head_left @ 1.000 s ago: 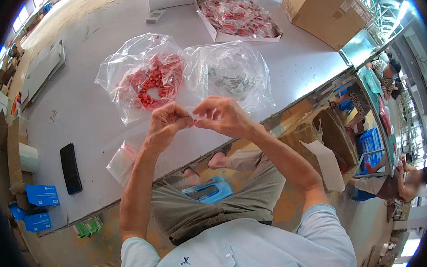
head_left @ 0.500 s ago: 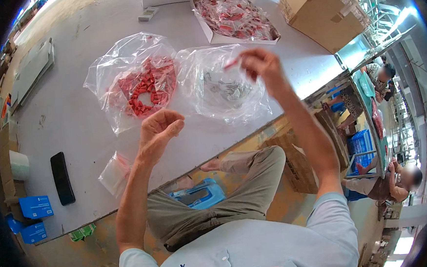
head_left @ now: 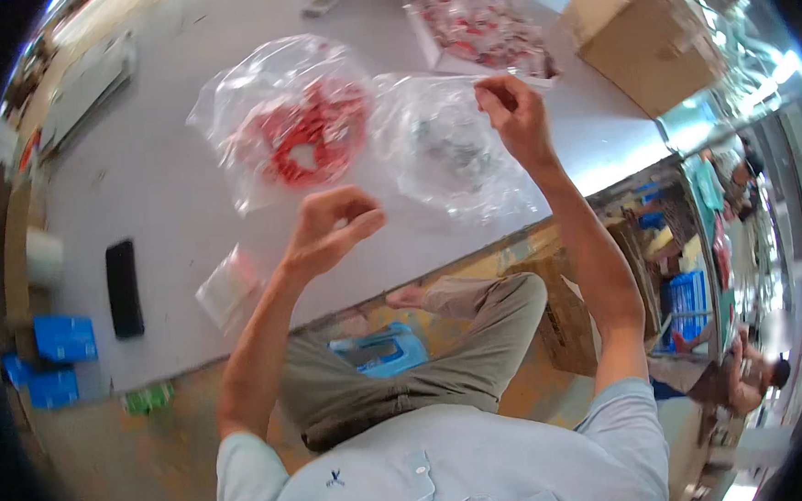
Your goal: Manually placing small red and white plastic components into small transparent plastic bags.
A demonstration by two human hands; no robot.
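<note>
Likely pick-or-place step: right hand (head_left: 520, 122) above clear plastic bag of grey pieces (head_left: 450, 156), left hand (head_left: 328, 229) near clear plastic bag of red pieces (head_left: 316, 132); bags on pale desk (head_left: 172, 186). Fingers curled, grip contents unclear. Next calls for fine pinch.

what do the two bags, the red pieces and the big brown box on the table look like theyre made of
Left bag and right bag: thin clear plastic film, glossy; contents show through and wrinkles catch light.
Red pieces: perhaps plastic, from their even colour; blur and film hide the finish.
Brown box: probably cardboard, matte, given its plain, dull, flat faces.
</note>
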